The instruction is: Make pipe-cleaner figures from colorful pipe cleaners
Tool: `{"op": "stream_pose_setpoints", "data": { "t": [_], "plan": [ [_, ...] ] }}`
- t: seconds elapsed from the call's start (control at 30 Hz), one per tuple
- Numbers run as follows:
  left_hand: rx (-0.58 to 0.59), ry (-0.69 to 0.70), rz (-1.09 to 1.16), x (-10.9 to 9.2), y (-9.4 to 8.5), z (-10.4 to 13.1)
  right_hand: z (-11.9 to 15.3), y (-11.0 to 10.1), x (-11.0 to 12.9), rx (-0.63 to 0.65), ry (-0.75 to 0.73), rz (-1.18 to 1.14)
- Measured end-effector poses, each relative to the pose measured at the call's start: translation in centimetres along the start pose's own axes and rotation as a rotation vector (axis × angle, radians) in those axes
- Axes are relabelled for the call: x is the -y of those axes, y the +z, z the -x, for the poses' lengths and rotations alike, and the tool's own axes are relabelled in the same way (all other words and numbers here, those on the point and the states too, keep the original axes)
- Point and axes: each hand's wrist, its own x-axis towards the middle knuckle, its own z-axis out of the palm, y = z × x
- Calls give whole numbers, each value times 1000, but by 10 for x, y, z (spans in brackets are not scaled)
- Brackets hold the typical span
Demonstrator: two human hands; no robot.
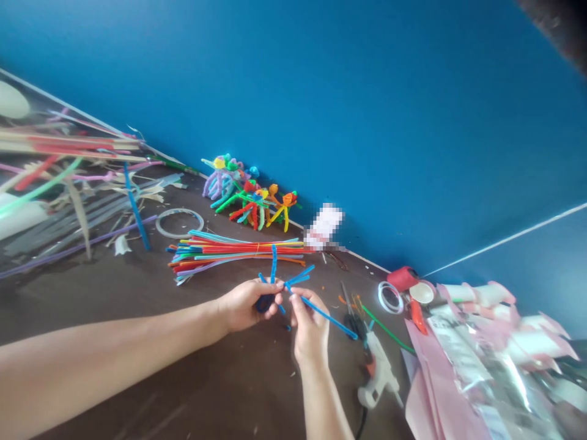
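Observation:
Blue pipe cleaners (330, 318) meet in a joined, branching shape between my two hands, above the dark table. My left hand (254, 302) is closed, its thumb and fingers pinching the blue stems on the left side; some of the shape is hidden in the palm. My right hand (309, 324) pinches the same shape near its junction, with one long stem slanting down to the right past the fingers. Just behind my hands lies a bundle of colored pipe cleaners (243, 247), tied around its middle.
Small multicolored pipe-cleaner figures (250, 192) stand against the blue wall (321, 110). Right of my hands lie a glue gun (380, 370), scissors (351, 315) and a tape roll (391, 297). Pink paper (428, 385) and wrapped rolls fill the right; loose strips and a clear ring (179, 223) lie left.

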Motion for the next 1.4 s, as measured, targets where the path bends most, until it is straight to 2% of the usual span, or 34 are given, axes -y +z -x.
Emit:
{"op": "stream_pose_setpoints", "data": {
  "t": [0.1, 0.23, 0.33, 0.4, 0.57, 0.67, 0.8, 1.0, 1.13, 1.27, 1.4],
  "plan": [
    [82, -76, 70, -3, -2, 1, -2, 1, -2, 61, 149, -296],
    [274, -70, -25, -5, -3, 2, -4, -2, 2, 136, 342, -546],
    [352, -87, -167, -7, -5, 2, -6, -7, 4, 187, 453, -552],
    [370, -108, -308, -10, -6, 2, -8, -12, 4, 213, 476, -514],
    [320, -139, -635, -15, -5, 3, -13, -26, 5, 273, 460, -301],
    [259, -120, -795, -14, -3, 5, -16, -33, 8, 250, 386, -146],
    [161, -46, -940, -9, 0, 7, -16, -35, 14, 208, 161, 166],
    [102, 26, -924, -4, 5, 8, -5, -22, 23, 50, -303, 640],
    [-19, 98, -833, -1, 4, 4, 2, -12, 23, 53, -533, 700],
    [-25, 178, -548, 1, 2, 0, 5, -7, 22, 88, -570, 574],
    [33, 158, -289, -1, 3, 0, 5, -6, 22, 114, -439, 395]
  ]
}}
